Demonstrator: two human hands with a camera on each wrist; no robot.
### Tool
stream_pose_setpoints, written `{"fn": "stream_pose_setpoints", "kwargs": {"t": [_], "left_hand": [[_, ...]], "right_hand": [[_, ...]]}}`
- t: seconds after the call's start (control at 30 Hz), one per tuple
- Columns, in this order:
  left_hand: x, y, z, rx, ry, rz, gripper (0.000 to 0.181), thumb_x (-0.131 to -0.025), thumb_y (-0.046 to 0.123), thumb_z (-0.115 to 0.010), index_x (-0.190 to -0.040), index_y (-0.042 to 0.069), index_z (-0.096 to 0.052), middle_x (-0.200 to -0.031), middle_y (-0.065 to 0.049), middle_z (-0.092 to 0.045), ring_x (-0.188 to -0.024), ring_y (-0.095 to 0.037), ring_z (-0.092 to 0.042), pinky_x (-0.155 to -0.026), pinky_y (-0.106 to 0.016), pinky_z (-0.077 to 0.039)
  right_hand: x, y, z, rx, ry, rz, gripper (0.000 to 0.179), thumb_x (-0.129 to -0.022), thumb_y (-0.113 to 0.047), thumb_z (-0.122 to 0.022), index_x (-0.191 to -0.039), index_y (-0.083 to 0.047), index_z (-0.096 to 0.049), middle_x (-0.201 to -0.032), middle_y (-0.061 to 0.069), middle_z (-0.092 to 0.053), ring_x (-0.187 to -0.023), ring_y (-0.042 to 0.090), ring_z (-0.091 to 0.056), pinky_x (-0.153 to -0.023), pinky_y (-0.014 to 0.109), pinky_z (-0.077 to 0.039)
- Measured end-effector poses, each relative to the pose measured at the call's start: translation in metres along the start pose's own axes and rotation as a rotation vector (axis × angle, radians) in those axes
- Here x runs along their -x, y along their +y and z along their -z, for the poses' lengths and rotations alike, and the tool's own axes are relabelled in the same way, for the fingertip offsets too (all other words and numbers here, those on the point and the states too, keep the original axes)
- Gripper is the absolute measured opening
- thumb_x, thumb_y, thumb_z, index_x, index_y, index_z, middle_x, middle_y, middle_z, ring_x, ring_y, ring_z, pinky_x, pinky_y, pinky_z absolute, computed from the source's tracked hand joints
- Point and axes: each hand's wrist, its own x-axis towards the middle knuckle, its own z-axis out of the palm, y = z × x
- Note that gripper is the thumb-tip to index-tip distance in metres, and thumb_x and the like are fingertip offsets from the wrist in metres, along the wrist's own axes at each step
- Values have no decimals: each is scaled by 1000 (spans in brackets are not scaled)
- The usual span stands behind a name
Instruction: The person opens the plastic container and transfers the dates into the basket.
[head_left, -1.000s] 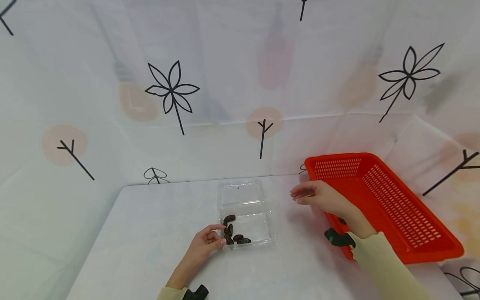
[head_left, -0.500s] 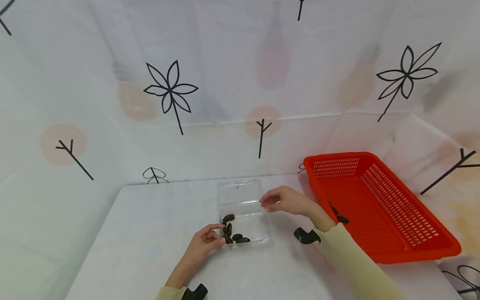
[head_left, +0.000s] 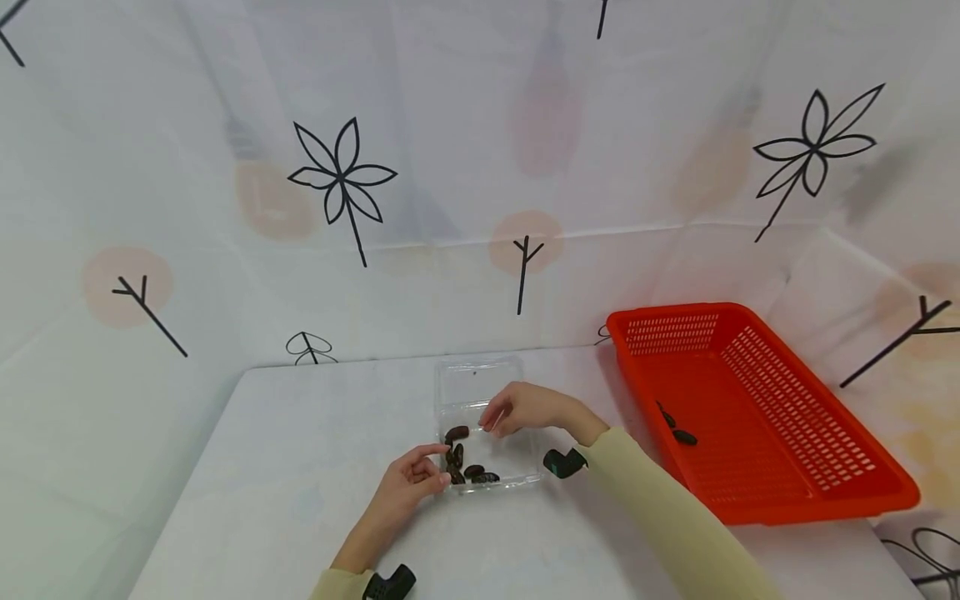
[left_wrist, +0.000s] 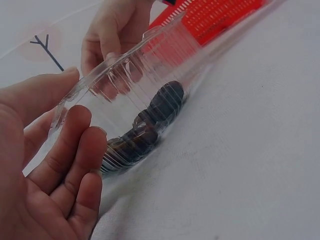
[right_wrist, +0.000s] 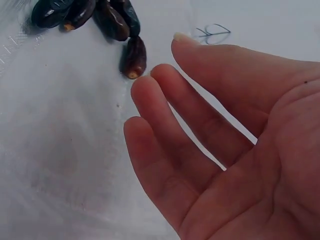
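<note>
A clear plastic clamshell box [head_left: 517, 454] lies with its lid folded back, and several dark brown dates [head_left: 474, 472] are gathered along its left and front sides. My left hand [head_left: 408, 483] holds the box's near-left corner, thumb and fingers around the rim; the ribbed wall [left_wrist: 165, 55] shows beside them in the left wrist view. Over the tray part hovers my right hand [head_left: 532, 408], fingers loosely bent and nothing between them. In the right wrist view, its fingertips come right by a date [right_wrist: 134, 57] with a pale stem end.
To the right stands a red plastic basket [head_left: 780, 417] with slotted walls, and a few dates [head_left: 684, 437] lie on its floor near the left side. A white cloth covers the table [head_left: 262, 467]. Behind it hangs a patterned curtain [head_left: 435, 300].
My right hand has moved left from the red basket's edge to above the box, uncovering the dates in the basket. The left hand keeps its place at the box.
</note>
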Motion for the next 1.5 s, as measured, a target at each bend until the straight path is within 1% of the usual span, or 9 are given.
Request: {"fn": "stream_pose_setpoints", "kwargs": {"t": [0.2, 0.4, 0.6, 0.7, 0.8, 0.93, 1.1, 1.27, 1.5], "left_hand": [[-1, -2, 1, 10, 19, 19, 51, -88, 6, -75, -135, -2, -55, -80, 0, -63, -72, -11, -60, -68, -24, -46], [-3, -4, 1, 16, 19, 35, 52, -87, 8, -76, -134, 1, -56, -81, -2, -63, -72, -12, -59, -69, -25, -46], [-3, -4, 2, 9, 17, 46, 51, -87, 10, -77, -134, 1, -56, -82, -2, -62, -74, -13, -59, -69, -25, -47], [-2, -3, 1, 0, 19, 39, 51, -88, 10, -76, -134, 1, -56, -82, -1, -62, -73, -12, -59, -69, -25, -46], [-1, -2, 0, -7, 20, 31, 50, -88, 8, -75, -134, 0, -56, -81, -1, -62, -73, -12, -59, -68, -25, -46], [0, 1, -1, -11, 19, 29, 50, -89, 7, -74, -135, -1, -55, -82, -2, -62, -73, -12, -58, -68, -24, -45], [0, 1, -1, 2, 15, 28, 51, -90, 6, -73, -136, -3, -52, -82, -3, -60, -73, -11, -57, -68, -25, -45], [-1, 0, -1, 0, 11, 27, 51, -90, 5, -73, -136, -3, -52, -83, -3, -60, -73, -11, -57, -68, -24, -45], [-1, -1, 0, -7, 13, 17, 51, -88, 7, -75, -134, -2, -55, -81, -2, -61, -72, -11, -58, -67, -23, -45]], "right_hand": [[-18, -6, -7, -8, -128, -36, 25, -85, -2, -74, -110, -1, -75, -100, 1, -73, -91, 12, -67, -79, 29, -54], [-28, -13, -12, 70, -227, -65, 22, -83, -2, -77, -104, -8, -78, -96, -5, -73, -87, 8, -65, -76, 26, -52], [-39, -12, -22, 125, -317, -71, 28, -79, 3, -78, -102, -13, -79, -93, -7, -73, -83, 8, -65, -73, 24, -51], [-44, -11, -28, 158, -327, -70, 30, -77, 4, -80, -100, -15, -79, -89, -8, -73, -82, 7, -65, -74, 23, -51], [-47, -9, -33, 194, -309, -76, 30, -74, 5, -82, -95, -17, -79, -84, -9, -71, -79, 6, -64, -73, 22, -50], [-49, -9, -39, 211, -276, -92, 28, -72, 6, -84, -88, -16, -78, -77, -6, -69, -72, 6, -62, -69, 22, -50], [-49, -10, -41, 230, -264, -99, 26, -72, 6, -84, -84, -16, -78, -74, -4, -69, -69, 6, -61, -69, 22, -48], [-48, -9, -41, 253, -268, -101, 25, -74, 4, -83, -84, -18, -79, -73, -5, -69, -69, 6, -60, -69, 21, -48], [-47, -8, -38, 282, -312, -106, 23, -73, 0, -85, -84, -20, -80, -74, -8, -69, -70, 3, -57, -67, 20, -46]]}}
